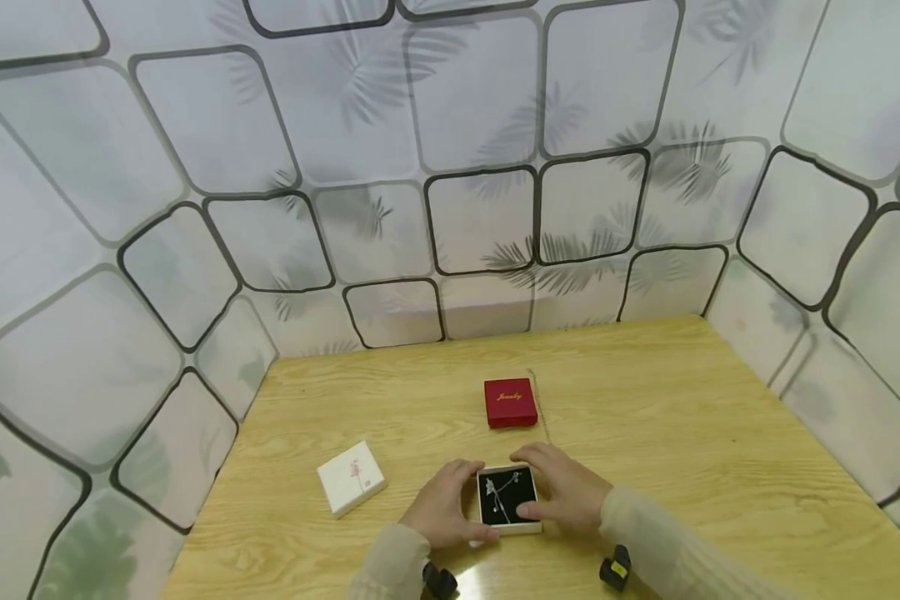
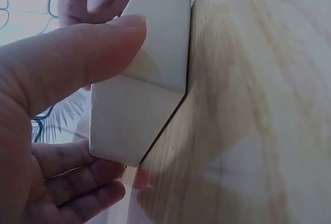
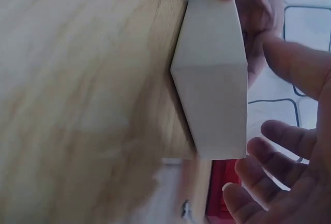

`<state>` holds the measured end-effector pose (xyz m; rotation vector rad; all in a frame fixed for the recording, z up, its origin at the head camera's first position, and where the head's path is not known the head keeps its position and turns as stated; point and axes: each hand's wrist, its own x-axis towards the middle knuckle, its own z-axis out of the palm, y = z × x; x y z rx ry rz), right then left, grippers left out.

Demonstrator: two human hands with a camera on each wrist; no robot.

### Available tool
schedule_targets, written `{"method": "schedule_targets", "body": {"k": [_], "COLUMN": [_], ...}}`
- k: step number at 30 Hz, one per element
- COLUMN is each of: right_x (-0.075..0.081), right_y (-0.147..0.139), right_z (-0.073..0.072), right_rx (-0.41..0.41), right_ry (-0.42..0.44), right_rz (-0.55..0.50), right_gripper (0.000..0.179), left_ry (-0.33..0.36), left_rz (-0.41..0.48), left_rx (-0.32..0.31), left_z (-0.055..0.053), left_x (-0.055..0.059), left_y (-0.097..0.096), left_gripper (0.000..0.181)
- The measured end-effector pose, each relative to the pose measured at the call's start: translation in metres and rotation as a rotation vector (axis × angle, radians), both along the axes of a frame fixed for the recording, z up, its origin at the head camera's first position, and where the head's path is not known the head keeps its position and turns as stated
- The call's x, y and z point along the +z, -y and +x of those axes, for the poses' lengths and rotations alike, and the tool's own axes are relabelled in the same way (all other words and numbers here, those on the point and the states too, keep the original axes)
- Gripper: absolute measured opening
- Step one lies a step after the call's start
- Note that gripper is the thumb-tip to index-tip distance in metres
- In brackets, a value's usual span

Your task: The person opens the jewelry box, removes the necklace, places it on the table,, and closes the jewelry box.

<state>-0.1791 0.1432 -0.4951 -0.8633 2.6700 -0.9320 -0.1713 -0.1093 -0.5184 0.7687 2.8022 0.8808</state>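
A small open white jewelry box (image 1: 521, 528) sits on the table in front of me, with a black insert (image 1: 506, 487) inside. On the insert lies a silver piece of jewelry (image 1: 497, 493) with a thin chain; its exact kind is too small to tell. My left hand (image 1: 442, 504) grips the box from the left, its thumb (image 2: 111, 45) against the near side and fingers around the far side. My right hand (image 1: 566, 487) is at the right side, thumb over the insert and fingers near the far edge. In the right wrist view its thumb (image 3: 297, 66) appears apart from the box.
A white lid (image 1: 351, 477) with a pink flower print lies to the left. Farther back is a red box (image 1: 511, 402) with gold lettering. A thin chain (image 1: 540, 407) stretches along the table beside it. Patterned cloth walls (image 1: 480, 221) surround the wooden table (image 1: 645, 400).
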Motion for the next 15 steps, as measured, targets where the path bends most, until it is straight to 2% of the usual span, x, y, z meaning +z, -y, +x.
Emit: {"method": "schedule_targets", "body": {"k": [4, 9, 15], "right_x": [0.003, 0.003, 0.005], "right_y": [0.003, 0.007, 0.011], "right_z": [-0.005, -0.011, -0.014], "right_rx": [0.026, 0.086, 0.113], "right_ry": [-0.055, -0.122, -0.128], "right_rz": [0.028, 0.076, 0.117], "right_gripper": [0.057, 0.049, 0.045], "left_ry": [0.014, 0.037, 0.033], "left_rz": [0.003, 0.001, 0.005], "left_rx": [0.001, 0.009, 0.005], "left_z": [-0.001, 0.0, -0.001], "left_x": [0.001, 0.001, 0.001], "left_y": [0.0, 0.0, 0.0], "left_gripper": [0.102, 0.102, 0.102]}}
